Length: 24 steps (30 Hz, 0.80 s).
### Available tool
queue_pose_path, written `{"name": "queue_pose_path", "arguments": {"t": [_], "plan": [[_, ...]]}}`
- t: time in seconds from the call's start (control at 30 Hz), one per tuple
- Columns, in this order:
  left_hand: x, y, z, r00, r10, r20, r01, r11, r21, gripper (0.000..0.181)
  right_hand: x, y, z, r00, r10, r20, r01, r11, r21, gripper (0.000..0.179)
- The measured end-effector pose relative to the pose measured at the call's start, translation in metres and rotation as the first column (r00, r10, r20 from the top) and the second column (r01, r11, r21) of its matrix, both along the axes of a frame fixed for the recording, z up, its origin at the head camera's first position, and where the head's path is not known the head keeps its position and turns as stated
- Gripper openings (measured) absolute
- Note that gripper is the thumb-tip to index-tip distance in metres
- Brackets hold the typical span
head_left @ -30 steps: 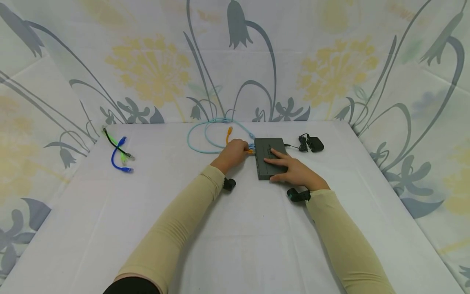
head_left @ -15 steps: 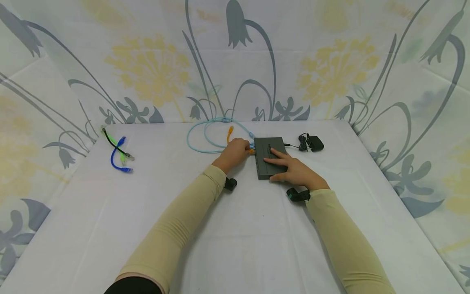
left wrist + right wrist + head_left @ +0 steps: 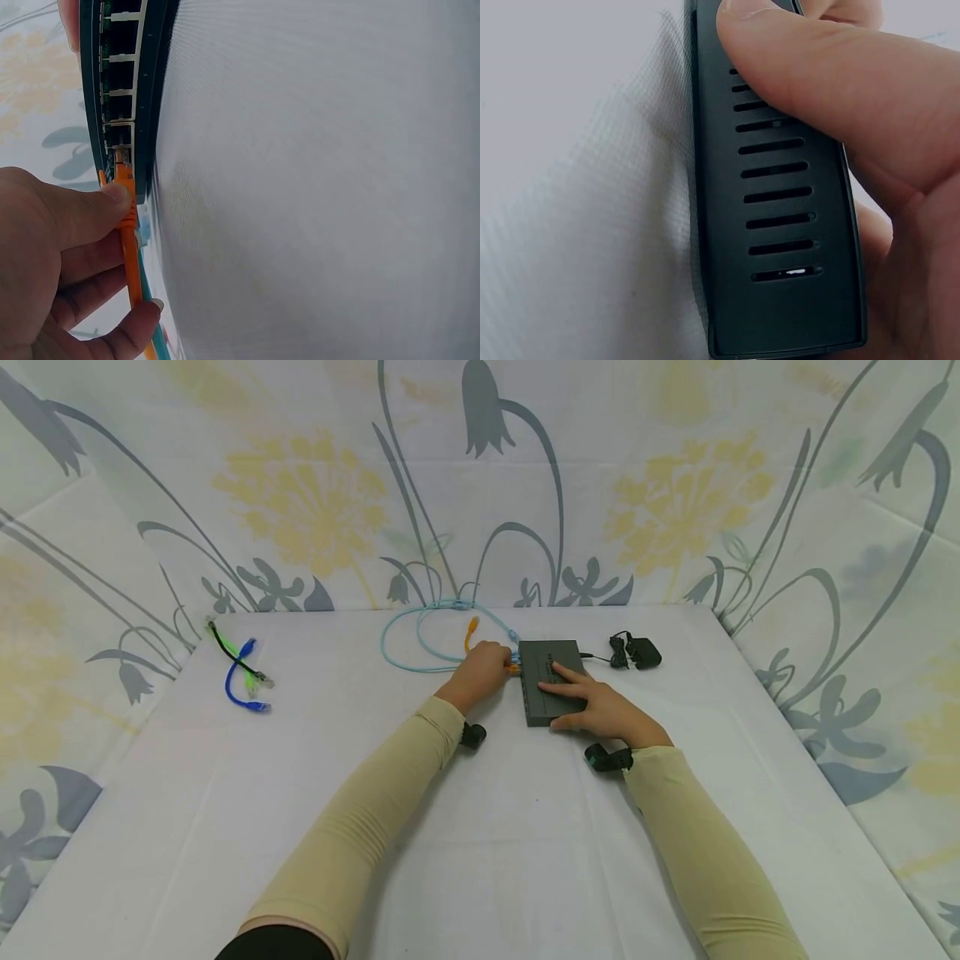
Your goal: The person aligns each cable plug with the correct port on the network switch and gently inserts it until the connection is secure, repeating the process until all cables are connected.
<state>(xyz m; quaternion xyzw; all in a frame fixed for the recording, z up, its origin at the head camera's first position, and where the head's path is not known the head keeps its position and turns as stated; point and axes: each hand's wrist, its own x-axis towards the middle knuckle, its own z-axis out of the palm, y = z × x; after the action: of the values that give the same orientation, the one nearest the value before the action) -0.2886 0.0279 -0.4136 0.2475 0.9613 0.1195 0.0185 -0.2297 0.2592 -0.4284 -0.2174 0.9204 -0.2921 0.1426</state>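
1. The person's left hand pinches the orange plastic plug of a short orange network cable between thumb and fingers; the plug's clear tip is at a port in the box's side, how far in I cannot tell.
2. The right hand rests across the top of that flat, dark grey rectangular box, fingers straight and spread, thumb against its slotted side.
3. The box lies flat toward the back of the white cloth-covered tabletop, its row of square ports facing the left hand.
4. A coiled light-blue cable leads to the same side, just beyond the left hand.
5. Off the opposite side, a thin black lead runs to a black power adapter.
6. Well apart, at the far left, short blue, black and bright-green cables lie crossed.
7. White fabric with grey and yellow flowers hangs behind.
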Motion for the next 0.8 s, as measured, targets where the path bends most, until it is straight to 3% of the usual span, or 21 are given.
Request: {"name": "queue_pose_path", "arguments": {"t": [0.23,0.8], "plan": [[-0.0009,0.001,0.0012,1.0,-0.008,0.018,0.008,1.0,-0.002,0.019,0.0011,0.0003,0.0018,1.0,0.0,-0.01,0.0,1.0,0.007,0.073],[-0.0009,0.0053,-0.0006,1.0,-0.02,-0.007,0.02,0.998,-0.062,0.02,0.0016,-0.0008,0.0015,1.0,-0.008,-0.003,0.008,1.0,0.001,0.07]]}}
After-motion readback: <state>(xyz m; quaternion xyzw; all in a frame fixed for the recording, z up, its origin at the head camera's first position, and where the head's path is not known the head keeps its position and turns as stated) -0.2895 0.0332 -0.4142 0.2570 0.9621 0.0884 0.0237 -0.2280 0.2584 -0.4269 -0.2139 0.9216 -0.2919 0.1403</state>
